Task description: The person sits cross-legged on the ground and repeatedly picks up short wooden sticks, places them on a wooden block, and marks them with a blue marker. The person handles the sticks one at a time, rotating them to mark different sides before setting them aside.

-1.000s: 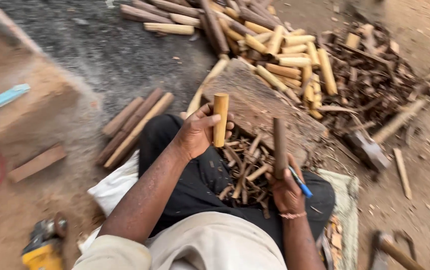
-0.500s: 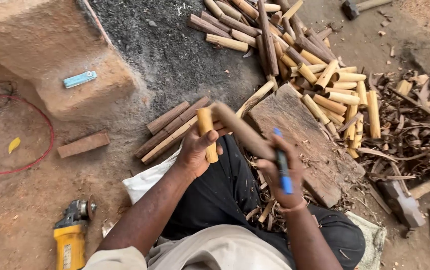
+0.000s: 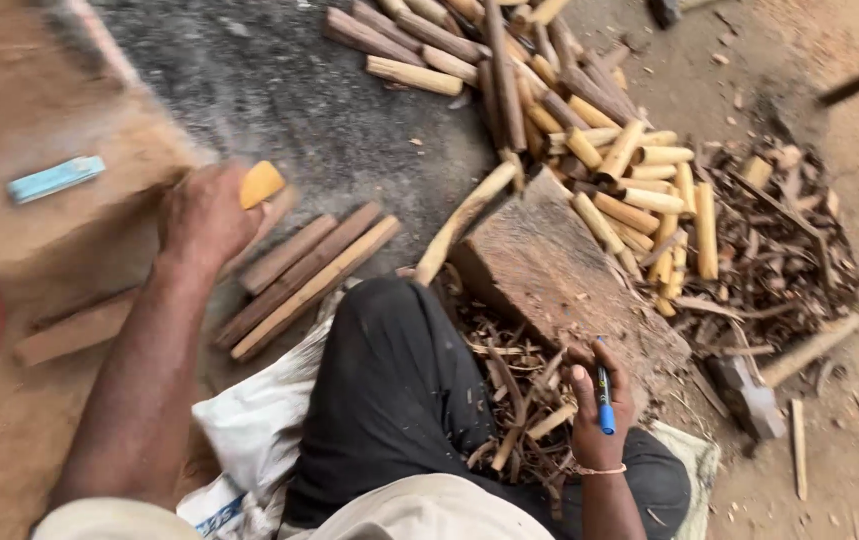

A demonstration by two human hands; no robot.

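- Left hand (image 3: 204, 215) is out to the person's left, fingers curled tight round a short wooden stick (image 3: 261, 184). Only the pale cut end pokes out past the knuckles, and it's a bit motion-blurred.
- Just below and right of that grip lie three longer brown sticks (image 3: 304, 270) side by side on the ground, close but not touching the hand.
- Right hand (image 3: 597, 395) sits near the lap, closed on a blue pen (image 3: 604, 402), tip pointing down. It rests at the near edge of the wooden chopping block (image 3: 559, 275).
- Left of the pen hand is a heap of bark shavings (image 3: 514, 385) against the black trousers.
- Risk as I see it: the stick is held near one end, so a fast swing could let it slip out or knock the three sticks askew.
- The pen hand also looks cramped, so the pen could drop into the shavings and get buried.
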